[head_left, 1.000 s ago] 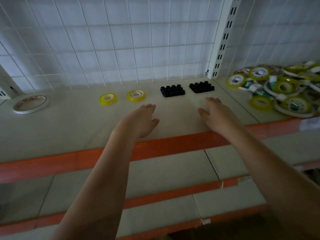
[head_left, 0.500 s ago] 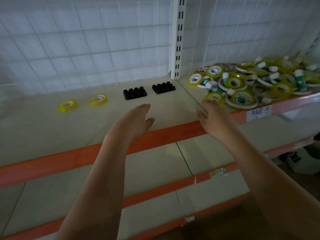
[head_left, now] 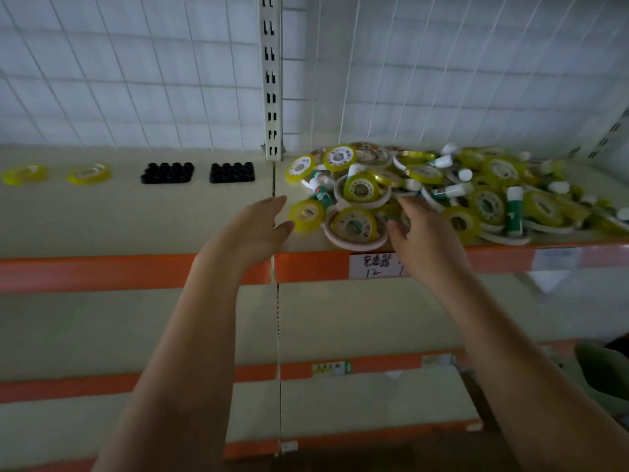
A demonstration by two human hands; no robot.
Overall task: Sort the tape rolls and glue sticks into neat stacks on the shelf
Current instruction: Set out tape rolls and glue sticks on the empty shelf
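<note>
Both forearms bare to frame edge, no sleeves visible. Left hand (head_left: pixel 250 229) & right hand (head_left: pixel 423 238) bare too: no gloves, rings, watch or wristbands.

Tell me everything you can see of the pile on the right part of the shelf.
The pile is a loose heap of yellow tape rolls, flat white-rimmed rolls and green-and-white glue sticks with white caps, lying crosswise over one another. It spreads from the upright post to the right edge of view, up to the shelf's orange front lip. The right hand reaches over its front; contact is unclear.
</note>
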